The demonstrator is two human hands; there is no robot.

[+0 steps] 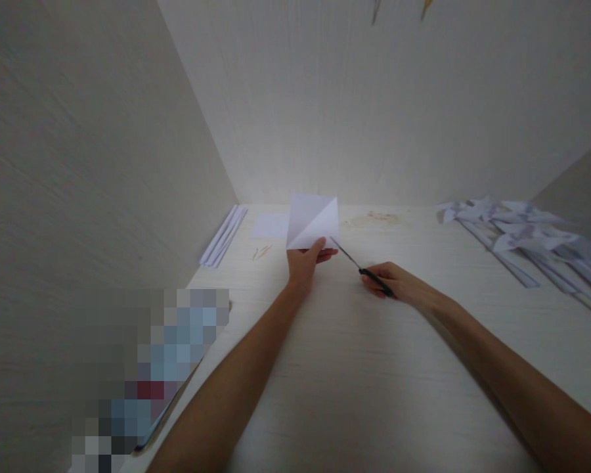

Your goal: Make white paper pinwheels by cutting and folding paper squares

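Left hand pinches the lower edge of a folded white paper held upright above the desk, right hand closed on black-handled scissors at its corner; sheet judged light, floppy, best gripped near the cut

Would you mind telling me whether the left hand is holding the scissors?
No, the scissors are in the right hand, while the left hand holds up the folded white paper.

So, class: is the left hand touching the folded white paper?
Touching. The head view shows the left hand pinching the bottom edge of the folded paper, thumb over it.
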